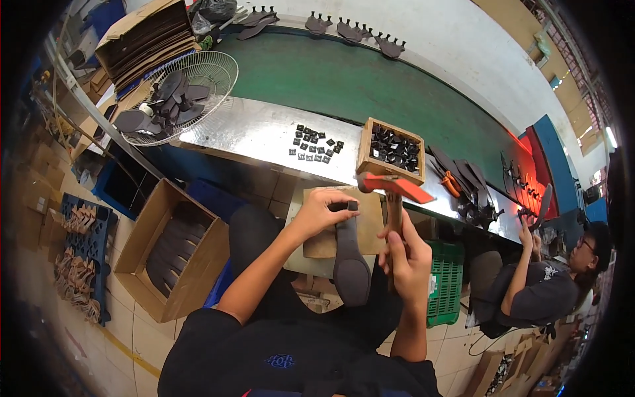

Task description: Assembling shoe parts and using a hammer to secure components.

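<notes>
Sole: a dark shoe sole [352, 270] lies at the centre of the frame, its narrow end on the tan board [319, 245] and its broad end reaching past the board's lower edge.
Long axis: close to vertical in the frame, narrow end up, broad end down.
Block: a small dark block [352, 206] sits at the sole's narrow end; whether it touches the sole cannot be told.
Left hand: the left hand [324, 213] comes in from the left of the sole, its fingers clamped on the block, thumb below.
Right hand: the right hand [408, 255] is to the right of the sole, its fingers wrapped around the wooden handle of the hammer [395, 212].
Hammer axis: handle close to upright in the frame, roughly alongside the sole; the orange-red head lies crosswise above the hand.
Head to block: the head's left end is just above and a little right of the block in the frame; its height over it cannot be told.
Nearer hand: the left, touching the block; the right is apart from it.
Table: beyond the board, the metal table [245, 126] carries loose dark pieces [316, 147] at upper centre and 1 wooden box [362, 159] of black pieces to their right.
</notes>
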The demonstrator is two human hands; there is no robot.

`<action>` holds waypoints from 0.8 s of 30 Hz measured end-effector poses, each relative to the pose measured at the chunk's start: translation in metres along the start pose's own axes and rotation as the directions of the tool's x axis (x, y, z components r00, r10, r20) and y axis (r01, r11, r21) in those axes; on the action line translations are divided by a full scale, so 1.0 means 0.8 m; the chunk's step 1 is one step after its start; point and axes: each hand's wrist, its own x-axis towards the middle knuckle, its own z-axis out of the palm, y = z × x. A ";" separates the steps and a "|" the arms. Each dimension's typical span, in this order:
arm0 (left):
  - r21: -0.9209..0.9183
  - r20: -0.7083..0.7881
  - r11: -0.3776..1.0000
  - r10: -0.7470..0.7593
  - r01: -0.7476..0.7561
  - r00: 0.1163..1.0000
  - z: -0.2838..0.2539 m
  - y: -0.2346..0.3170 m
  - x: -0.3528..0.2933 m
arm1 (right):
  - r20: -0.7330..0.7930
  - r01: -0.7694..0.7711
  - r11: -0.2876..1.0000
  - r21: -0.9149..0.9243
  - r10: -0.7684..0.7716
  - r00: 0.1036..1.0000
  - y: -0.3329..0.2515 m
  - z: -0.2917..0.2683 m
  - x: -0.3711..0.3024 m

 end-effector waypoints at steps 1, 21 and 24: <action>-0.009 0.007 1.000 -0.003 0.003 1.000 0.000 0.003 0.001 | -0.003 0.045 0.996 -0.078 -0.045 0.999 -0.004 -0.003 -0.014; 0.469 0.166 0.881 -0.156 0.062 0.974 -0.003 0.009 -0.023 | 0.057 0.221 0.893 -0.392 -0.217 0.975 -0.012 -0.007 -0.022; 0.406 0.176 0.911 -0.150 0.068 0.973 -0.003 0.013 -0.018 | -0.094 0.312 0.907 -0.282 -0.349 0.932 -0.044 -0.017 -0.040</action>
